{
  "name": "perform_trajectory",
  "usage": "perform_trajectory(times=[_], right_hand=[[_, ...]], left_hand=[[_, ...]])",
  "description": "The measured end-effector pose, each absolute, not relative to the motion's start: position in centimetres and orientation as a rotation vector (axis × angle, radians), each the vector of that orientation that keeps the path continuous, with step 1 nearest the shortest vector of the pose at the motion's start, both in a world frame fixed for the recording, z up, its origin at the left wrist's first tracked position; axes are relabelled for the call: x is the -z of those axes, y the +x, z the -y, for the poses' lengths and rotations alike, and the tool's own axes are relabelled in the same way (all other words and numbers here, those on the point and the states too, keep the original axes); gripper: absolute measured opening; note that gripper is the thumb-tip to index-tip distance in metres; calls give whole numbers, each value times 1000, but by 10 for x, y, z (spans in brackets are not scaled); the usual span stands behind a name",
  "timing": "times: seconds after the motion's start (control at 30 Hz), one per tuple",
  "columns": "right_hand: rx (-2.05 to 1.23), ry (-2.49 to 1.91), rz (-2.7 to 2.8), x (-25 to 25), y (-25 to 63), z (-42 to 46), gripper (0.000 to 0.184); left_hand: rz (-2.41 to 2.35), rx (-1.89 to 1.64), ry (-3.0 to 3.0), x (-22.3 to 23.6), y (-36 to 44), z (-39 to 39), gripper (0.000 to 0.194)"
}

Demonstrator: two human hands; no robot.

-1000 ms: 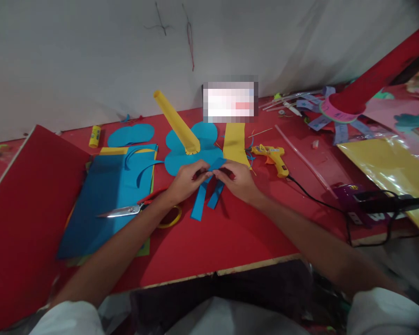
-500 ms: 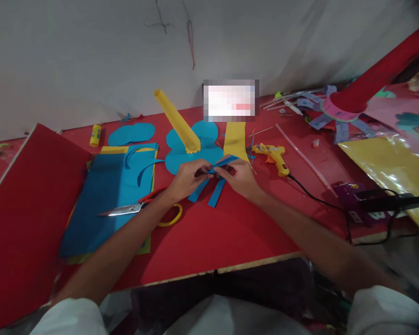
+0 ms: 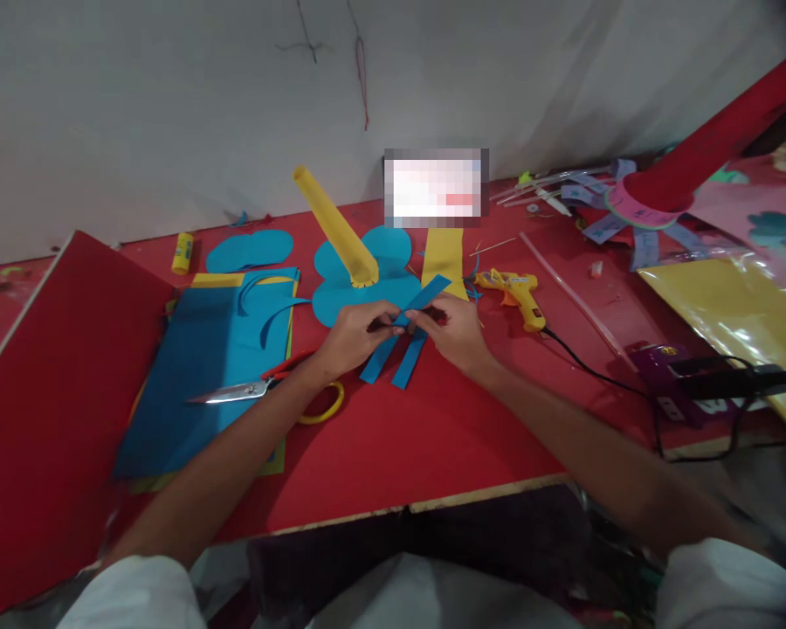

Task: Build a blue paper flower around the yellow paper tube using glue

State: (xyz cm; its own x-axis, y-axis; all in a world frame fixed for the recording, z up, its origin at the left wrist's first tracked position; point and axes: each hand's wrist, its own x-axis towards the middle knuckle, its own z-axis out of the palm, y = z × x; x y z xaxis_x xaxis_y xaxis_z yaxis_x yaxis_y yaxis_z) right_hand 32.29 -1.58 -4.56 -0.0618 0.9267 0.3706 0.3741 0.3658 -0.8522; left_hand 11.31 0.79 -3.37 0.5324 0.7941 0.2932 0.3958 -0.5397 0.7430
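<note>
Between both hands are blue paper strips [image 3: 381, 358], their lower ends hanging toward the front of the table and one upper end slanting up to the right. My left hand [image 3: 361, 336] pinches them from the left, thumb and fingers together. From the right, my right hand [image 3: 455, 334] grips them the same way, its fingertips close to the left ones. Just behind my hands lies a blue lobed paper shape [image 3: 389, 253] with a yellow paper tube [image 3: 337, 229] standing tilted on it. Scissors [image 3: 236, 392] with red and yellow handles lie partly under my left forearm.
Left are stacked blue and yellow sheets [image 3: 183, 376], a blue paper cutout [image 3: 249, 252], a glue stick [image 3: 182, 253] and a red board [image 3: 52, 419]. Right are a yellow strip [image 3: 443, 253], a corded glue gun [image 3: 514, 293], a clear stick [image 3: 573, 301] and a yellow plastic-wrapped pack [image 3: 727, 314].
The upper blue strip has turned so that its flat face shows and its end points more steeply up. Both hands stay nearly in place, still pinching. The view shifts slightly.
</note>
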Motion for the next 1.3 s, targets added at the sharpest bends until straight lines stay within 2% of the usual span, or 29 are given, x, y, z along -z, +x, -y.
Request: perform_trajectory(times=[0.1,0.47,0.9,1.03,1.3], right_hand=[[-703,-1174,1581,44,323,16,60],[-832,-1115,1492,36,324,17,62],[-902,-1100,1482,34,323,18,61],[-950,-1095,1513,36,323,20,59],[-1002,-1061,1611,34,321,24,48]], left_hand=[[-929,-844,2122,32,113,-8,9],[-841,-750,2196,20,113,-5,36],[-836,-707,2214,22,113,-5,27],[-837,-713,2189,23,113,-4,17],[-848,-780,2231,30,112,-4,33]])
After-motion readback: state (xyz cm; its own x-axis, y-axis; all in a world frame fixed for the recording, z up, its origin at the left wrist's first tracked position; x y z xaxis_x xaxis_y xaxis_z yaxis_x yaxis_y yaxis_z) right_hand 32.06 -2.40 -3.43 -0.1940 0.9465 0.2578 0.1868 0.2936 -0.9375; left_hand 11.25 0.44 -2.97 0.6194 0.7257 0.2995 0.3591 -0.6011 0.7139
